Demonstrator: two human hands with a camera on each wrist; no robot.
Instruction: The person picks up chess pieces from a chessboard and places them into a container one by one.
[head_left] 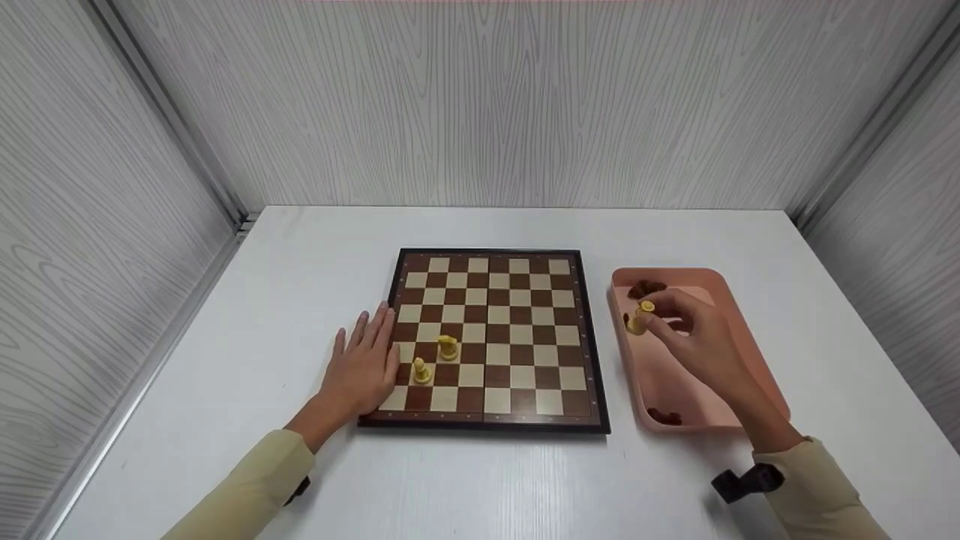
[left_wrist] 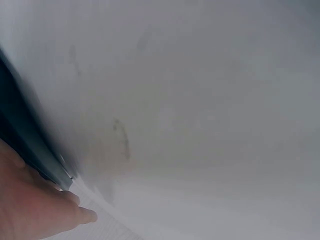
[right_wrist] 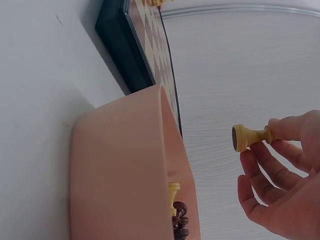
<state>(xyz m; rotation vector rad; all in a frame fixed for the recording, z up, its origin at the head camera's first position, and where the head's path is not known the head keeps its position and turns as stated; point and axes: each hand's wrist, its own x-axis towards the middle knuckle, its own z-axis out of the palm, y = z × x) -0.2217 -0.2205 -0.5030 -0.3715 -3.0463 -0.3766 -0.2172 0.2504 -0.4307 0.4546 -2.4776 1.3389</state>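
Right hand tight around yellow chess piece, left hand straight-fingered; white tabletop, wood-grain walls.

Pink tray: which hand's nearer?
Right. The right hand is over the pink tray, pinching a yellow chess piece; the left hand is across the chessboard, at its left edge.

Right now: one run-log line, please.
right hand: holds yellow chess piece above pink rectangular tray | left hand: rests along left edge of brown-and-cream checkered chessboard | on chessboard: two yellow chess pieces
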